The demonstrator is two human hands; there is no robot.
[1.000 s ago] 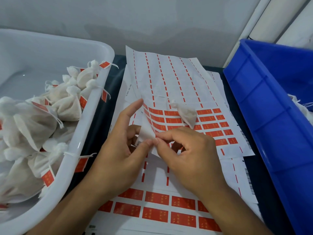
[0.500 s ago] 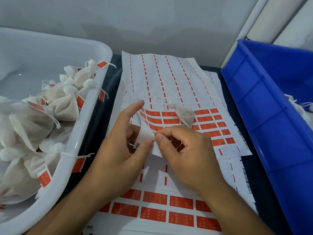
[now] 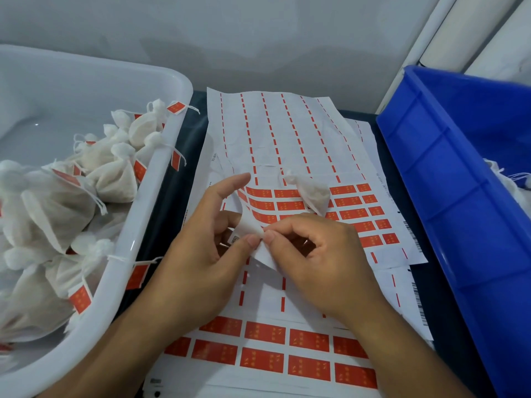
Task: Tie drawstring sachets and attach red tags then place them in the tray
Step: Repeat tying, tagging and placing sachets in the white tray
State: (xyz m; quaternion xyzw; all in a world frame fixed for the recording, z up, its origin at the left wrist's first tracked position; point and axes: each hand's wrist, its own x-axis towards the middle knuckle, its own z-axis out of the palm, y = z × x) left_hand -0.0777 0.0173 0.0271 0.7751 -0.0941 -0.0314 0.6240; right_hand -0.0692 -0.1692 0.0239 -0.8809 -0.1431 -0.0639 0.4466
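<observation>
- We see our left hand [image 3: 201, 254] at the middle of the worktop [image 3: 169, 202], thumb tip pressed against a curled-up corner of the top sheet [image 3: 287, 133]; the forefinger points straight up and away, the other fingers are bent under the lifted paper.
- Our right hand [image 3: 319, 259] meets it from the right: thumb and forefinger pinch that same lifted corner, tips almost touching the left thumb, the rest of the fingers curled in.
- So both hands are closed narrowly on the sheet corner, which is peeled up off the sheets below.
- The top sheet carries rows of red tags [image 3: 353, 214] on its near part; farther up only red dashes remain on the white backing.
- One sachet [image 3: 311, 195] lies on the sheet just beyond our right knuckles, its gathered neck pointing up-left. Neither hand touches it, and we cannot tell whether it bears a tag.
- A lower sheet [image 3: 264, 357] with larger-looking red tags lies under our wrists, nearest to us.
- The white tray [image 3: 135, 234] stands to the left, touching the worktop edge; tied sachets [image 3: 112, 179] with red tags are piled inside, and a few tags hang over its rim.
- A blue bin [image 3: 448, 196] stands to the right, with some white sachets showing at its far right edge.
</observation>
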